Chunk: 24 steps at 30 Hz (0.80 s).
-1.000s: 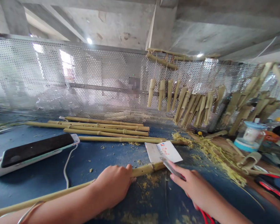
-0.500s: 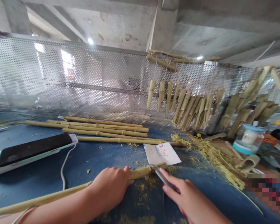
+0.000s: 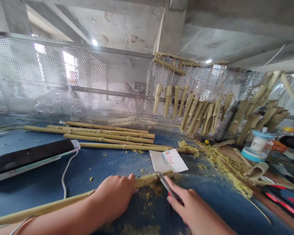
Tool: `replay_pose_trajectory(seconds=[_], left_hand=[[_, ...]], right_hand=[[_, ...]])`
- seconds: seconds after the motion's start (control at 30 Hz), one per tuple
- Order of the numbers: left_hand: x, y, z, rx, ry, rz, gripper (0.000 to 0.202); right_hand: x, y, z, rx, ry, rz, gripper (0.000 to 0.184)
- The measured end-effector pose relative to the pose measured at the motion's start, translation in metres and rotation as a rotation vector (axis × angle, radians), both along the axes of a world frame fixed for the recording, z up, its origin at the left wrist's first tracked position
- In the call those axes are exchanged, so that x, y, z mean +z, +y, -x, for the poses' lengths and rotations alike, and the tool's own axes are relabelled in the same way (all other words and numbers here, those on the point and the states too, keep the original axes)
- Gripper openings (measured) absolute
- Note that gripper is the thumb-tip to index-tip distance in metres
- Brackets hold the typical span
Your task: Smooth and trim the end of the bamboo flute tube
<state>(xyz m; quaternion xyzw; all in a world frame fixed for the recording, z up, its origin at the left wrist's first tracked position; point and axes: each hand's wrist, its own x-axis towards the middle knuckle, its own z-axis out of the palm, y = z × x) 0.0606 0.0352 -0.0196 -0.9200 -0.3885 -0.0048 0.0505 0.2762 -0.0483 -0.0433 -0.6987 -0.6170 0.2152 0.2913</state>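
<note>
Bamboo stick [image 3: 144,181] firm in left hand [image 3: 116,192], metal tool [image 3: 169,186] in right hand [image 3: 189,204], illegible red print [image 3: 171,160] on paper [image 3: 158,164]

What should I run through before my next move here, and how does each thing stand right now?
1. Left hand firm on the bamboo stick: ok, fingers closed around it.
2. Right hand holding the metal tool: ok, gripped.
3. Tool touching the stick: cannot tell; they overlap in view.
4. Left hand clear of the tool's tip: ok, bare stick shows between.
5. Work spot free of loose things: not ok; the paper card and shavings lie close by.
6. White cable away from the tool: ok, left of it.
</note>
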Motion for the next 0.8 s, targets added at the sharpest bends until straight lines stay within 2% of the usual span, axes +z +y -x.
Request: replay_pose_trajectory(seconds=[0.1, 0.17, 0.23, 0.33, 0.43, 0.57, 0.8], left_hand=[[0.0, -0.001, -0.001, -0.015, 0.023, -0.011, 0.028], [0.0, -0.002, -0.001, -0.038, 0.047, -0.033, 0.027], [0.0, -0.002, -0.001, -0.057, 0.068, -0.088, 0.026], [0.002, -0.003, -0.002, -0.073, 0.103, -0.204, 0.027], [0.006, -0.007, -0.003, -0.096, 0.146, -0.268, 0.039], [0.008, -0.014, -0.003, -0.102, 0.173, -0.256, 0.045], [0.003, -0.025, -0.004, -0.135, 0.112, -0.242, 0.045]], right_hand=[[0.002, 0.008, -0.014, -0.015, 0.296, 0.096, 0.058], [0.004, 0.013, -0.023, -0.043, 0.462, 0.062, 0.059], [0.006, 0.016, -0.025, -0.025, 0.528, -0.002, 0.048], [0.01, 0.014, -0.018, -0.046, 0.499, -0.105, 0.029], [0.015, 0.007, -0.006, -0.15, 0.369, -0.225, 0.021], [0.023, -0.002, 0.002, -0.254, 0.166, -0.289, 0.016], [0.022, -0.004, 0.007, -0.255, 0.081, -0.323, 0.016]])
